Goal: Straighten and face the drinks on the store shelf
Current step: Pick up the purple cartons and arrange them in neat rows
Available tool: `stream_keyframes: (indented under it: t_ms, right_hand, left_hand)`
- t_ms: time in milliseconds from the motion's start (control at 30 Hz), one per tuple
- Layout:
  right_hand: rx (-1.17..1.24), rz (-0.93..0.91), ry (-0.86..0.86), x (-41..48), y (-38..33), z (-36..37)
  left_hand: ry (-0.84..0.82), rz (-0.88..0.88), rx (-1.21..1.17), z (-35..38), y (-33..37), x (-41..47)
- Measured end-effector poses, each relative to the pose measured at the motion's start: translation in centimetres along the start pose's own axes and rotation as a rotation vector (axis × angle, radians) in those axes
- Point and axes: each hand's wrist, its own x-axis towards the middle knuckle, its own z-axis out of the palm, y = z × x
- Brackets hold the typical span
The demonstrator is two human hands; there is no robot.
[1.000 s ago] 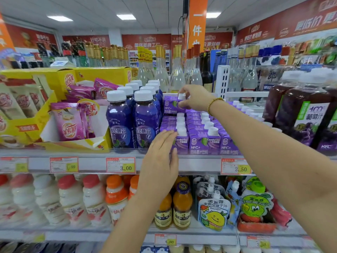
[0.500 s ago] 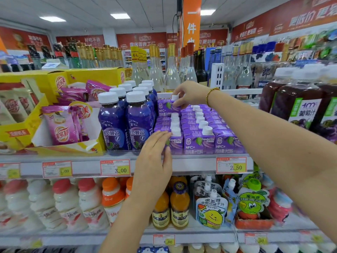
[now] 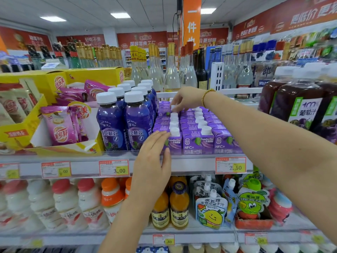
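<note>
Purple juice cartons [image 3: 197, 141] with white caps stand in three rows on the middle shelf [image 3: 191, 164]. My left hand [image 3: 154, 157] lies with straight fingers against the front carton of the left row [image 3: 174, 143]. My right hand [image 3: 186, 99] reaches over the rows to the back and pinches the white cap of a rear carton [image 3: 173, 107] in the left row. Purple bottles [image 3: 125, 123] with white caps stand just left of the cartons.
Yellow display boxes with pink sachets [image 3: 60, 125] sit at the left. Dark grape juice bottles [image 3: 299, 106] stand at the right. Tall glass bottles [image 3: 171, 73] line the shelf behind. Below are white and orange bottles [image 3: 87, 201], orange juice bottles [image 3: 178, 207] and spouted pouches [image 3: 211, 210].
The rear carton under my right hand sat raised above the row; it now sits level with the others. My left hand stays on the front carton. The camera has shifted slightly.
</note>
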Motion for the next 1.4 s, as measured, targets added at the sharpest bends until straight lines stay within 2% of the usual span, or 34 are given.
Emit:
stream_keyframes:
  t_ms: [233,333,433,633,800,900,967,1067,1133,1167,1233,1300,1400]
  right_hand:
    - [0.148,0.062,0.109,1.3,0.6,0.6]
    - [0.1,0.094,0.027,2.0,0.2,0.8]
    - [-0.013,0.096,0.038,2.3,-0.2,1.0]
    - [-0.065,0.015,0.276,1.0,-1.7,-0.7]
    - [-0.093,-0.106,0.449,-4.6,-2.6,-3.5]
    - [-0.127,-0.199,0.545,-9.1,-2.3,-3.3]
    - [-0.124,-0.261,0.59,-12.4,-2.3,-2.5]
    - [-0.209,-0.367,0.625,-17.4,-2.8,-0.4]
    - [-0.203,-0.356,0.544,-20.3,-2.9,1.0]
    - [-0.168,-0.351,0.477,-21.5,-2.9,1.5]
    - [-0.156,-0.434,0.417,-23.7,-2.7,2.6]
    - [-0.205,-0.496,0.472,-25.2,-2.2,3.8]
    - [-0.025,-0.439,0.489,-26.7,-0.7,5.0]
  left_hand:
    - [-0.001,-0.009,-0.003,0.1,0.1,0.0]
    - [0.006,-0.014,-0.004,0.1,0.2,0.0]
    - [0.009,-0.021,-0.003,0.1,0.2,0.0]
    - [-0.018,-0.036,0.006,-0.2,0.5,0.1]
    - [-0.023,-0.051,-0.012,-0.7,1.2,0.6]
    - [0.049,-0.169,-0.162,-1.6,2.1,0.3]
    - [0.086,-0.283,-0.358,-2.6,3.3,0.0]
    - [-0.04,-0.584,-0.79,-2.9,5.3,-0.1]
    - [-0.13,-0.772,-1.018,-2.3,6.5,-0.2]
    - [-0.158,-0.81,-1.073,-2.0,7.1,-0.4]
    - [-0.206,-0.768,-1.079,-1.5,8.2,-1.3]
    - [-0.219,-0.705,-1.042,-1.0,8.9,-2.3]
    - [-0.24,-0.673,-1.014,-0.3,9.6,-3.4]
